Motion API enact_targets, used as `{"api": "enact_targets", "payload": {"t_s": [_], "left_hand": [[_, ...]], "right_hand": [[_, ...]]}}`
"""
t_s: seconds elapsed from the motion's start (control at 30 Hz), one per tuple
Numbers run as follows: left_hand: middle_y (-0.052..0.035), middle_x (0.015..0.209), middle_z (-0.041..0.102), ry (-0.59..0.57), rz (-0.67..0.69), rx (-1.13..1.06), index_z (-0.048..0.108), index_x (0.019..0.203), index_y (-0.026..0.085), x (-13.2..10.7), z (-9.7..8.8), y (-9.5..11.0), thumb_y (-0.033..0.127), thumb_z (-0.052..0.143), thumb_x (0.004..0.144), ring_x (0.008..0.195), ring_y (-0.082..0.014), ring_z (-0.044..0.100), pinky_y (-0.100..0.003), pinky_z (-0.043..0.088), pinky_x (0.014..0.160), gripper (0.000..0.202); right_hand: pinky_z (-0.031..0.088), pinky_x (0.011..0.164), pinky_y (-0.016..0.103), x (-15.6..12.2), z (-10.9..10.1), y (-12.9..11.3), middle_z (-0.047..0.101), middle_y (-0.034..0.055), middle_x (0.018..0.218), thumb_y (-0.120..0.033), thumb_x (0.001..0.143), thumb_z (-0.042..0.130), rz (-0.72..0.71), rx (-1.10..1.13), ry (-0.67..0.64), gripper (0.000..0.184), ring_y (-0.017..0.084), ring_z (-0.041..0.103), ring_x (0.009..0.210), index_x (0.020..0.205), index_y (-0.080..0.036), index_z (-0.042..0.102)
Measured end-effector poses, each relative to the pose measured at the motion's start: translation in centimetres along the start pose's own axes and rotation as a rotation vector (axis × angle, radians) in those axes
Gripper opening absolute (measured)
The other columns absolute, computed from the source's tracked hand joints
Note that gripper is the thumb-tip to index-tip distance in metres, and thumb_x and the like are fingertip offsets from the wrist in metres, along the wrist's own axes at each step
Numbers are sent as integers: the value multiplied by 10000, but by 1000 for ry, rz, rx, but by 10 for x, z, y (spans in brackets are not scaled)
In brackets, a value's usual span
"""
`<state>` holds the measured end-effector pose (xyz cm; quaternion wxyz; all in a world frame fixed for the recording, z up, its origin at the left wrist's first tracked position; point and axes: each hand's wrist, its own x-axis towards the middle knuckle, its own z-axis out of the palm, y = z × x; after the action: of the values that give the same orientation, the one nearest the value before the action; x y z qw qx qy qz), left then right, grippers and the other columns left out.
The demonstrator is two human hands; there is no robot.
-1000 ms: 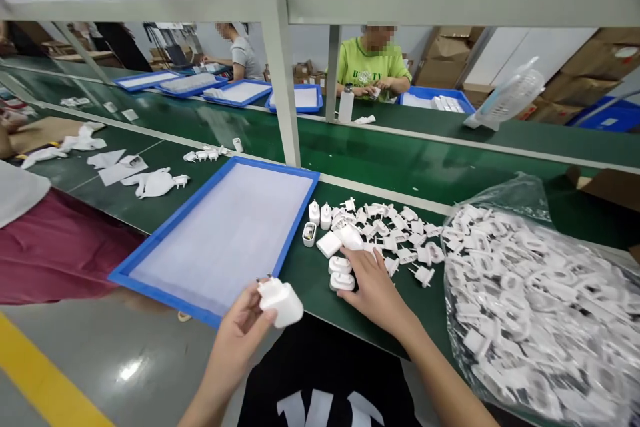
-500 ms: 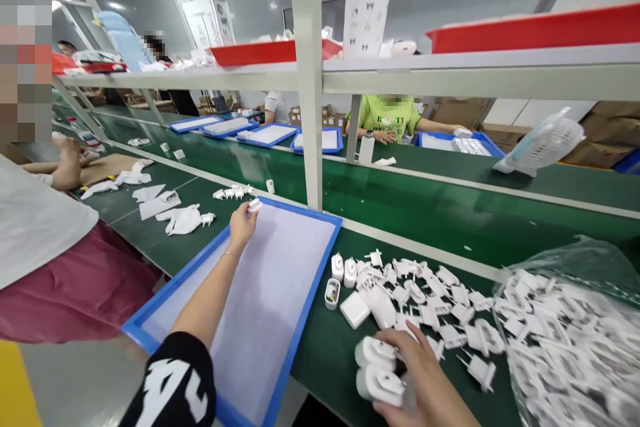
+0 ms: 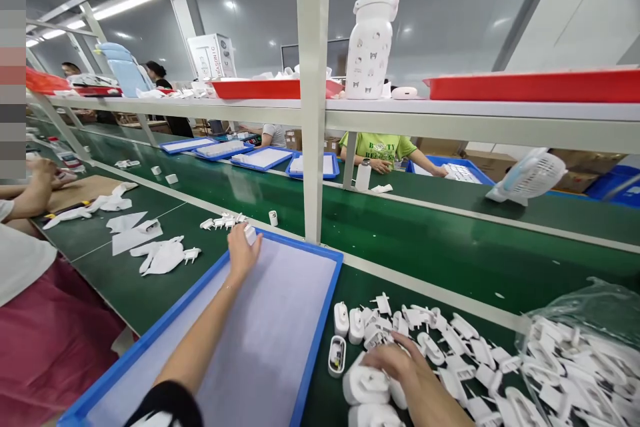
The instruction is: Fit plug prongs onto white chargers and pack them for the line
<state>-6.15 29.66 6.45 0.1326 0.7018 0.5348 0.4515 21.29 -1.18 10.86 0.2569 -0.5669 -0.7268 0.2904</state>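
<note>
The white charger [image 3: 249, 233] sits at the far left corner of the blue tray [image 3: 320, 320], pinched between the fingers of the left hand [image 3: 242, 255], which reaches along the tray's left side. It is the only piece that shows on the tray's white liner, so the filling looks to be at its very start.

Nearly all of the work seems to lie ahead. The right hand [image 3: 400, 367] rests low on the near side, its fingers bent over two charger bodies [image 3: 365, 387]; whether they truly grip them I cannot tell. A few more bodies stand upright just beside the tray's right rim, and past them a loose pile of plug parts [image 3: 445, 340] spreads toward a clear plastic bag [image 3: 585, 360] stuffed with the same white pieces.

All this lies on a long green worktop [image 3: 425, 240] split by pale strips. Beyond the tray's far corner are a few small plug pieces [image 3: 223, 221] and white wrappers [image 3: 150, 253]. A grey post [image 3: 313, 113] rises behind the tray to a shelf [image 3: 450, 113] bearing red trays [image 3: 270, 88] and a white bottle [image 3: 371, 40]. Across the worktop a co-worker in a green shirt [image 3: 380, 147] works by more blue trays, near a small white fan [image 3: 530, 177]. Another person's arm shows at far left. Strip lights run overhead in a grey hall.
</note>
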Motion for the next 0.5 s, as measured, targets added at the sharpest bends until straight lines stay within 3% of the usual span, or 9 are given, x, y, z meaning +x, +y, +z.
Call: {"api": "enact_targets", "payload": {"t_s": [0.1, 0.13, 0.17, 0.2, 0.27, 0.33, 0.4, 0.5], "left_hand": [[-117, 1182, 572, -310, 226, -150, 458, 1272, 203, -52, -28, 37, 746, 493, 734, 992, -248, 581, -373, 489, 856, 765], [-143, 1288, 514, -516, 350, -261, 337, 1385, 204, -73, -38, 51, 796, 540, 655, 1044, -275, 568, -388, 493, 870, 962], [-152, 1361, 457, -657, 420, -327, 222, 1447, 225, -92, -48, 63, 801, 604, 587, 1093, -296, 551, -405, 486, 906, 1103], [-145, 1404, 417, -738, 451, -334, 178, 1464, 253, -109, -56, 74, 750, 655, 597, 1153, -310, 521, -417, 464, 954, 1107], [-119, 1409, 416, -743, 411, -312, 222, 1447, 299, -132, -67, 89, 588, 702, 700, 1211, -309, 484, -421, 442, 997, 933], [-99, 1368, 457, -632, 294, -292, 324, 1393, 305, -139, -69, 92, 438, 678, 790, 1207, -290, 492, -408, 463, 982, 712], [-99, 1338, 480, -545, 173, -318, 379, 1348, 277, -134, -62, 82, 369, 655, 812, 1171, -273, 526, -402, 495, 952, 609], [-105, 1276, 527, -453, 18, -355, 417, 1290, 213, -110, -38, 51, 359, 664, 773, 1120, -257, 566, -399, 527, 914, 592]], "right_hand": [[456, 886, 393, 37, -6, -22, 558, 90, 1149, -253, 649, 752, -77, 17, -32, 586, 303, 518, 1087, 1163, -267, 473], [457, 862, 358, 50, -6, -27, 552, 81, 1125, -207, 638, 737, -123, 26, -40, 576, 274, 523, 1056, 1147, -249, 472], [452, 845, 333, 64, -4, -32, 548, 72, 1108, -176, 628, 725, -174, 40, -50, 573, 254, 522, 1041, 1136, -235, 468], [448, 831, 317, 78, -2, -35, 550, 62, 1084, -164, 620, 723, -224, 59, -57, 563, 241, 521, 1028, 1117, -224, 465], [443, 807, 299, 103, 5, -39, 557, 44, 1051, -167, 620, 731, -304, 107, -66, 545, 227, 521, 1015, 1089, -217, 459], [444, 804, 295, 124, 12, -40, 560, 36, 1070, -171, 646, 734, -342, 160, -57, 536, 214, 530, 1003, 1101, -223, 454], [453, 820, 291, 139, 17, -38, 546, 43, 1141, -166, 700, 714, -340, 220, -32, 523, 199, 543, 1014, 1150, -233, 455], [462, 880, 316, 148, 22, -33, 528, 62, 1218, -220, 814, 648, -259, 212, 50, 420, 193, 557, 1049, 1200, -242, 482]]}}
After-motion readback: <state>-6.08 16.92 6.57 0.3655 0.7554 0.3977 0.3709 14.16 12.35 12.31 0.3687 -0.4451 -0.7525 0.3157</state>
